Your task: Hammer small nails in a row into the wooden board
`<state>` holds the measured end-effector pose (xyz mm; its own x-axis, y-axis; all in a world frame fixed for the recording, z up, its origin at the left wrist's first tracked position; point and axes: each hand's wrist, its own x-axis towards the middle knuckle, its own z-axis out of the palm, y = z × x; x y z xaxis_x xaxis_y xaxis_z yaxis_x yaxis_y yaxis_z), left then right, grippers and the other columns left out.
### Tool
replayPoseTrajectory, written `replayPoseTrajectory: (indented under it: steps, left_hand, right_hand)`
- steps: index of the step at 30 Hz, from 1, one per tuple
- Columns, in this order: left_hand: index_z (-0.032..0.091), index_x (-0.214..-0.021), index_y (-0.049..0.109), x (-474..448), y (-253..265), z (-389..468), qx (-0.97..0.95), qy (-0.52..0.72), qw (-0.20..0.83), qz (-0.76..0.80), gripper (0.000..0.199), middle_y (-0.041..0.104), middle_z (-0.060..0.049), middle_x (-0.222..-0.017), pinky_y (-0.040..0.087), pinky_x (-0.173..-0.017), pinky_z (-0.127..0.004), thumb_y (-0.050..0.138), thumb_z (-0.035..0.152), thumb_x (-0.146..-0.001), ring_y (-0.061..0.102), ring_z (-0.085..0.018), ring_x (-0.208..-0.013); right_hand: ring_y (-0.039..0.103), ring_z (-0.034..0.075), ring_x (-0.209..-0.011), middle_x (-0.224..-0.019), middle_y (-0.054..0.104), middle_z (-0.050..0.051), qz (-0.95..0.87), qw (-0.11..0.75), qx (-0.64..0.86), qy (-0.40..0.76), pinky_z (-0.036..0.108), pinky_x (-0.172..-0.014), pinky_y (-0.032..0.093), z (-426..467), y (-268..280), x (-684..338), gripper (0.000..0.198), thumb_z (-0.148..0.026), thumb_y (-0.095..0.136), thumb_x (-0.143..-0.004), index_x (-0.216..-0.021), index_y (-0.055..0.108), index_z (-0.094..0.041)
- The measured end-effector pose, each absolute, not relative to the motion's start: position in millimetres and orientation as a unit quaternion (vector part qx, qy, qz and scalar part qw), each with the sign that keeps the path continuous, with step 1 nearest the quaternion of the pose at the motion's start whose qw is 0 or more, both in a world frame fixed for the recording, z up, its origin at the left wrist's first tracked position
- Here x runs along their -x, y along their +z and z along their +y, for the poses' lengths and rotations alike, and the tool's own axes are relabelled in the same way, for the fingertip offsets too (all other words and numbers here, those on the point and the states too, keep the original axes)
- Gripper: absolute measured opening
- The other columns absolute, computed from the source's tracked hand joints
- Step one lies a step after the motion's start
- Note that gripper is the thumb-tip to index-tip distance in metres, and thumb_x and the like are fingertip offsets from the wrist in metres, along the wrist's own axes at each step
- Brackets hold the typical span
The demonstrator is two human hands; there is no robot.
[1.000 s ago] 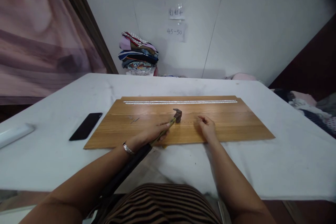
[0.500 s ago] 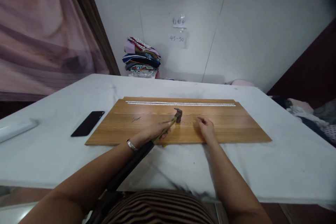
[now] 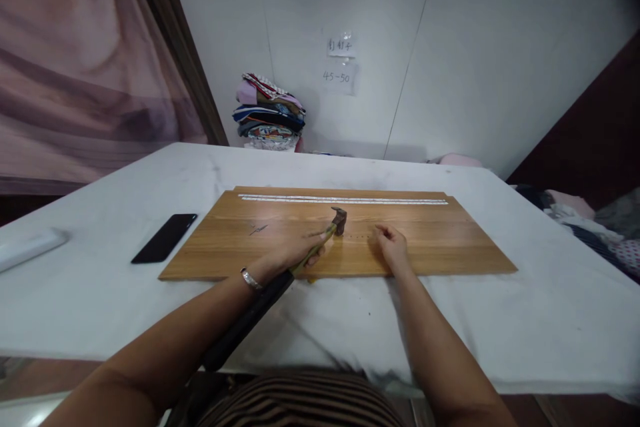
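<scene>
My left hand [image 3: 300,251] is wrapped around the handle of a claw hammer [image 3: 339,220], whose metal head is held above the wooden board [image 3: 450,243]. The dark grip of the hammer runs back under my left forearm. Low over the board, my right hand [image 3: 394,248] is closed in a pinch; whatever sits between its fingertips is too small to make out. A short row of tiny dark points [image 3: 357,236] lies between the hammer head and those fingertips. Several loose nails [image 3: 258,229] lie in a small heap on the board's left part.
Two white measuring strips [image 3: 345,199] run along the board's far edge. A black phone [image 3: 165,239] lies left of the board on the white-covered table [image 3: 550,307], with a white object [image 3: 33,247] farther left. Folded cloths [image 3: 271,113] are stacked by the wall.
The view has shifted very slightly. Both hands and the hammer keep nearly the same place over the board.
</scene>
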<state>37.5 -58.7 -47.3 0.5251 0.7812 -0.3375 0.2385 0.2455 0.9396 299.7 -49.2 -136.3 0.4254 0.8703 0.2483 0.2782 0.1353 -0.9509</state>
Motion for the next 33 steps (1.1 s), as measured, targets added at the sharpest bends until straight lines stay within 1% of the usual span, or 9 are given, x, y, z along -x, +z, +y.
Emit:
replayPoseTrajectory:
  steps: [7, 9, 11, 15, 19, 22, 24, 30, 33]
  left_hand:
    - [0.017, -0.109, 0.053, -36.9, -38.3, -59.8, -0.554, 0.236, 0.664, 0.443, 0.039, 0.049, 0.003, -0.068, 0.024, -0.044, -0.023, 0.051, 0.051, -0.088, 0.036, -0.006, -0.047]
    - [0.017, -0.106, 0.053, -36.5, -39.6, -59.4, -0.562, 0.235, 0.661, 0.438, 0.038, 0.049, 0.003, -0.067, 0.025, -0.044, -0.023, 0.051, 0.051, -0.089, 0.038, -0.007, -0.047]
    - [0.017, -0.098, 0.054, -36.5, -43.3, -58.6, -0.573, 0.229, 0.652, 0.44, 0.038, 0.049, 0.003, -0.067, 0.026, -0.044, -0.023, 0.051, 0.053, -0.088, 0.038, -0.007, -0.047]
    - [0.016, -0.086, 0.052, -37.7, -49.3, -57.6, -0.577, 0.219, 0.639, 0.459, 0.042, 0.051, 0.002, -0.068, 0.027, -0.043, -0.024, 0.052, 0.058, -0.084, 0.039, -0.006, -0.046]
    - [0.016, -0.096, 0.053, -37.7, -46.1, -58.1, -0.562, 0.223, 0.649, 0.462, 0.047, 0.05, 0.003, -0.067, 0.026, -0.043, -0.023, 0.054, 0.061, -0.081, 0.038, -0.006, -0.046]
    - [0.017, -0.103, 0.053, -36.4, -42.8, -58.8, -0.557, 0.233, 0.659, 0.449, 0.046, 0.049, 0.004, -0.067, 0.024, -0.044, -0.022, 0.054, 0.058, -0.083, 0.037, -0.006, -0.046]
    - [0.017, -0.101, 0.053, -35.7, -43.2, -59.3, -0.56, 0.235, 0.66, 0.442, 0.042, 0.05, 0.004, -0.067, 0.025, -0.044, -0.022, 0.054, 0.056, -0.084, 0.038, -0.006, -0.047]
    - [0.016, -0.082, 0.051, -36.6, -47.0, -60.7, -0.564, 0.22, 0.639, 0.475, 0.04, 0.052, 0.002, -0.066, 0.026, -0.042, -0.024, 0.053, 0.057, -0.084, 0.04, -0.007, -0.046]
    - [0.016, -0.09, 0.052, -37.2, -43.7, -61.2, -0.556, 0.228, 0.645, 0.472, 0.038, 0.052, 0.002, -0.067, 0.026, -0.042, -0.023, 0.053, 0.054, -0.085, 0.039, -0.007, -0.046]
  right_hand:
    - [0.058, 0.019, -0.064, -0.068, 0.069, 0.003, -0.472, 0.586, 0.609, 0.251, 0.032, -0.063, 0.047, -48.5, -139.1, -300.7, 0.033, -0.032, 0.055, -0.064, -0.085, 0.074, -0.017]
    - [0.059, 0.019, -0.063, -0.07, 0.07, 0.003, -0.472, 0.586, 0.608, 0.252, 0.032, -0.064, 0.047, -48.9, -139.5, -300.9, 0.033, -0.031, 0.055, -0.063, -0.086, 0.075, -0.016]
    - [0.059, 0.018, -0.063, -0.071, 0.071, 0.003, -0.473, 0.586, 0.608, 0.253, 0.032, -0.064, 0.047, -49.2, -139.6, -301.0, 0.034, -0.031, 0.055, -0.064, -0.087, 0.075, -0.017]
    - [0.058, 0.018, -0.062, -0.069, 0.07, 0.002, -0.473, 0.586, 0.609, 0.251, 0.031, -0.062, 0.047, -48.4, -139.6, -301.3, 0.034, -0.031, 0.055, -0.064, -0.087, 0.075, -0.017]
    - [0.058, 0.018, -0.062, -0.068, 0.07, 0.002, -0.474, 0.584, 0.61, 0.247, 0.031, -0.062, 0.047, -47.2, -140.9, -302.2, 0.033, -0.031, 0.055, -0.064, -0.086, 0.075, -0.017]
    - [0.06, 0.019, -0.065, -0.07, 0.071, 0.004, -0.477, 0.584, 0.608, 0.249, 0.031, -0.064, 0.047, -47.3, -142.2, -302.8, 0.033, -0.032, 0.055, -0.065, -0.087, 0.075, -0.016]
    - [0.06, 0.019, -0.067, -0.071, 0.071, 0.004, -0.479, 0.584, 0.607, 0.249, 0.032, -0.065, 0.048, -47.4, -142.5, -302.8, 0.033, -0.032, 0.056, -0.066, -0.087, 0.075, -0.016]
    - [0.059, 0.02, -0.065, -0.069, 0.07, 0.004, -0.476, 0.585, 0.608, 0.248, 0.032, -0.065, 0.047, -46.9, -141.4, -301.8, 0.033, -0.035, 0.056, -0.066, -0.086, 0.075, -0.017]
    - [0.058, 0.019, -0.065, -0.069, 0.069, 0.004, -0.475, 0.583, 0.61, 0.25, 0.032, -0.063, 0.046, -47.2, -141.0, -301.4, 0.034, -0.034, 0.054, -0.065, -0.086, 0.074, -0.016]
